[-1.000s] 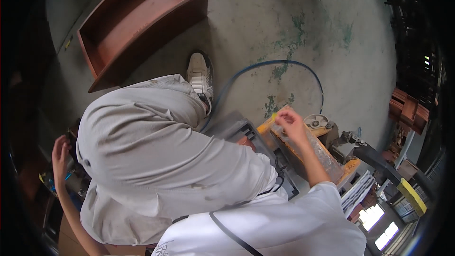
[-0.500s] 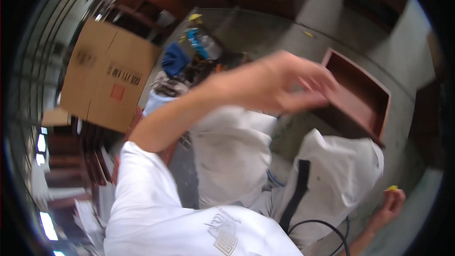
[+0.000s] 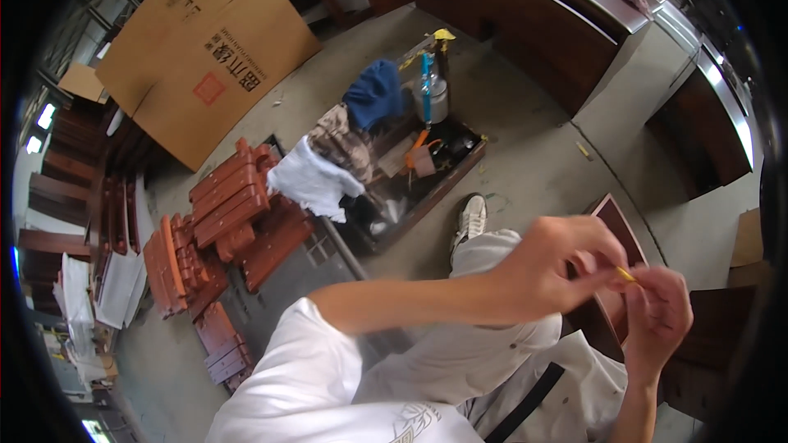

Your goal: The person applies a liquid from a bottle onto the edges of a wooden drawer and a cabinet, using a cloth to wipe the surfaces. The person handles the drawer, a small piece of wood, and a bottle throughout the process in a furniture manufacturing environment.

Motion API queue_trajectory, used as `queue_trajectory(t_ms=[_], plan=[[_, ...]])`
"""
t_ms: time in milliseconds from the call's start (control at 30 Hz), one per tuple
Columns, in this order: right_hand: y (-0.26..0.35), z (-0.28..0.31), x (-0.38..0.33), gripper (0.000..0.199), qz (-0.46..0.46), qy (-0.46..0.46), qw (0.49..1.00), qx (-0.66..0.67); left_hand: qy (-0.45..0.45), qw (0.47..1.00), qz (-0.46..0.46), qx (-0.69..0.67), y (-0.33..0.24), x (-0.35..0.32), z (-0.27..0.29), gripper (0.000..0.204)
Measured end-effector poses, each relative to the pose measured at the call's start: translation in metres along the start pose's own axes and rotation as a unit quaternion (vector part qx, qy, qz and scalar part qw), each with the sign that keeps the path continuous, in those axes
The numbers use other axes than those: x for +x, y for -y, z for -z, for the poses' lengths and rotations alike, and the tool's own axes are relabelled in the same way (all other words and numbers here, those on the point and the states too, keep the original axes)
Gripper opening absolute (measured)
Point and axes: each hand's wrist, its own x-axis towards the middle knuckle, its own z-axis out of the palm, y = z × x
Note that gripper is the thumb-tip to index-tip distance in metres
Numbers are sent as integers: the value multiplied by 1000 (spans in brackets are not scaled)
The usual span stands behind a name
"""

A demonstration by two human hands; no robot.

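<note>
Swung leftward, view shows hands (image 3: 611,291) pinching yellow piece (image 3: 625,274) near tray (image 3: 460,166).

a small yellow piece (image 3: 625,274) pinched between fingertips of both hands.

Both hands, left hand (image 3: 558,267) and right hand (image 3: 661,320), pinch a small yellow piece (image 3: 625,274) just beside the wooden drawer (image 3: 611,221).

Bright, even daylight, soft shadows, heavy fisheye bending and black vignette at the rim.
</note>
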Motion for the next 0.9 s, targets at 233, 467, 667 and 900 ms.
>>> queue_trajectory(t_ms=[233, 467, 667, 900], plan=[[-30, 10, 25, 26, -93, -20, 995, 28, -261, 917, 20, 299, 116, 92, 268, 12], [-60, 14, 18, 19, -214, 38, 976, 23, -338, 809, 222, 427, 179, 179, 419, 21], [-81, 49, 10, 17, -275, 6, 961, -10, -301, 783, 222, 497, 245, 208, 497, 22], [-87, 79, 5, 20, -223, -47, 974, 13, -210, 789, 76, 573, 164, 225, 473, 73]])
